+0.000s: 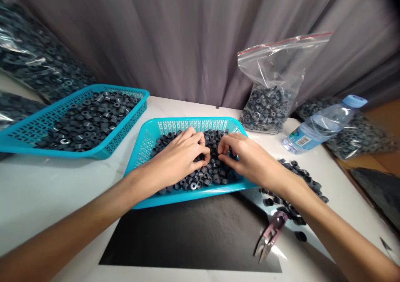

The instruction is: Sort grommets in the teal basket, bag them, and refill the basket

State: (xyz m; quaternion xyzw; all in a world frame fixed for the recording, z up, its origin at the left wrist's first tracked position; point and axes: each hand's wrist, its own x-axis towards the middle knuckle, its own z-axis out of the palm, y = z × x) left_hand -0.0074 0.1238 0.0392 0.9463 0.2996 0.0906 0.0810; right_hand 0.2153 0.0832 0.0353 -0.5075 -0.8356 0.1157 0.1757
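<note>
While the left hand (184,153) and right hand (248,159), nearly touching, curl into small black rubber rings (210,173) in a turquoise plastic basket (193,195), any grip is unclear. Beyond the right hand lies a clear plastic water bottle (321,126), label unreadable.

The middle basket (146,144) is showing bright turquoise, its walls pierced in a square-hole lattice; the rings (203,178) in it are reading dark grey. At ten o'clock a second basket (28,128) is wearing the same turquoise lattice. At one o'clock a clear bag (281,65) is carrying a red strip (281,41). At three o'clock the bottle (321,126) is sporting a pale blue cap (354,101). At five o'clock the snips (271,232) are looking mauve, perhaps pink.
</note>
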